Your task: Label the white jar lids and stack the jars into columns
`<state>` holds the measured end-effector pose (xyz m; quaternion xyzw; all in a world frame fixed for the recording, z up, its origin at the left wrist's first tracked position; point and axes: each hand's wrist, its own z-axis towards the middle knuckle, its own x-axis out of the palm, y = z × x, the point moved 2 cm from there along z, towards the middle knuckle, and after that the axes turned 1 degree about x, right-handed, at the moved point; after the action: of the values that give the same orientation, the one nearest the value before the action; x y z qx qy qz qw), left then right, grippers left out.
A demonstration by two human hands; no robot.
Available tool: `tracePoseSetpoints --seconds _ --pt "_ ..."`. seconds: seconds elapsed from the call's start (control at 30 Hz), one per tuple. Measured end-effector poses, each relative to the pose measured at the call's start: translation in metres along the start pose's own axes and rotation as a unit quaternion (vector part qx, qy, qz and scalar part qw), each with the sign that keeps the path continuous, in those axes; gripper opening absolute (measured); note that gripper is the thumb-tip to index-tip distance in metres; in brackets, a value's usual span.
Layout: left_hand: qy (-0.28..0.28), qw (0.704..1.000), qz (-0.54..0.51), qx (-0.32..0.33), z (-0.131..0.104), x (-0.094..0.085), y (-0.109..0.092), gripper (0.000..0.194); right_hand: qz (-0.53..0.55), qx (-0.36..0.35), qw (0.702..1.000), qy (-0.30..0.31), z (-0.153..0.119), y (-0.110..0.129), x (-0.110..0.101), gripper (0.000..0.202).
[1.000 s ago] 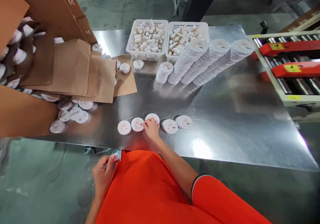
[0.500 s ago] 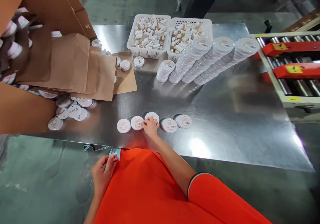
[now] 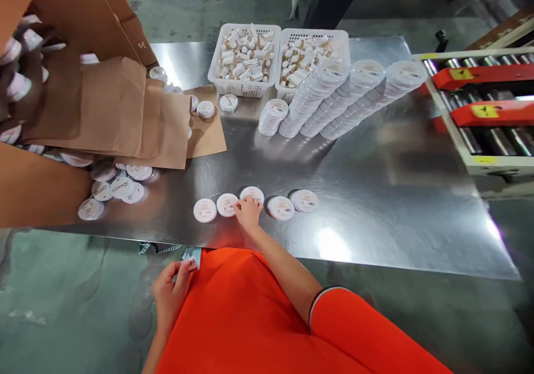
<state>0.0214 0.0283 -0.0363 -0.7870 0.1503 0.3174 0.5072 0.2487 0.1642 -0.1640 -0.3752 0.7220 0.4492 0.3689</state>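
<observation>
Several round white containers with printed labels lie in a row near the front edge of the steel table. My right hand (image 3: 248,211) is over them, its fingers bent together between the second container (image 3: 227,205) and the middle one (image 3: 252,193), which it partly covers. Whether anything is between those fingertips is too small to tell. Below the table's edge, my left hand (image 3: 172,290) pinches a small label sheet (image 3: 192,262) beside the orange shirt. To the right of my right hand lie two more containers (image 3: 281,208) (image 3: 305,201), and at the left end is another (image 3: 204,210).
Two white baskets (image 3: 246,88) of small bottles stand at the back. Tall leaning stacks of clear-sided containers (image 3: 327,93) are in front of them. Cardboard (image 3: 108,107) and loose round containers (image 3: 122,187) fill the left. A roller conveyor (image 3: 492,165) adjoins the right end.
The view has shifted slightly, moving the table's items a little left. My right hand's fingers have drawn in slightly near the second container; my left hand keeps its pinch.
</observation>
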Motion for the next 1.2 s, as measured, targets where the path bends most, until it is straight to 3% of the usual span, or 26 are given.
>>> tracePoseSetpoints --seconds 0.2,0.37,0.63,0.73,0.8,0.87,0.97,1.03,1.1,1.2 --pt "0.008 1.0 -0.002 -0.007 -0.001 0.0 -0.002 0.041 -0.038 -0.028 0.998 0.031 0.005 0.003 -0.004 0.029" --pt "0.004 1.0 0.012 -0.001 -0.001 -0.001 -0.004 0.041 -0.06 0.009 0.998 0.031 0.012 0.005 -0.01 0.038" --pt "-0.005 1.0 0.005 0.009 -0.001 -0.003 -0.007 0.039 -0.038 0.016 0.999 0.007 0.014 -0.001 -0.005 0.021" --pt "-0.015 1.0 0.003 0.021 -0.001 -0.005 -0.007 0.041 0.008 0.018 1.0 0.0 0.005 0.004 -0.013 0.024" --pt "-0.025 0.999 0.006 0.036 -0.001 -0.006 -0.009 0.04 0.098 -0.012 0.995 0.005 -0.012 0.015 -0.021 0.023" --pt "-0.032 0.998 0.007 0.054 0.0 -0.007 -0.011 0.04 0.247 -0.092 0.962 0.064 -0.039 0.034 -0.027 0.021" --pt "-0.035 0.996 0.019 0.081 0.003 -0.008 -0.014 0.038 0.465 -0.205 0.825 0.248 -0.087 0.069 -0.031 0.028" --pt "-0.032 0.995 0.025 0.087 0.005 -0.007 -0.013 0.036 0.537 -0.196 0.756 0.319 -0.11 0.086 -0.034 0.029" --pt "-0.025 0.996 0.011 0.085 0.006 -0.005 -0.011 0.032 0.566 -0.165 0.738 0.33 -0.119 0.094 -0.037 0.026" --pt "-0.015 0.994 -0.06 0.089 0.007 -0.002 -0.01 0.031 0.563 -0.16 0.75 0.309 -0.118 0.095 -0.044 0.023"
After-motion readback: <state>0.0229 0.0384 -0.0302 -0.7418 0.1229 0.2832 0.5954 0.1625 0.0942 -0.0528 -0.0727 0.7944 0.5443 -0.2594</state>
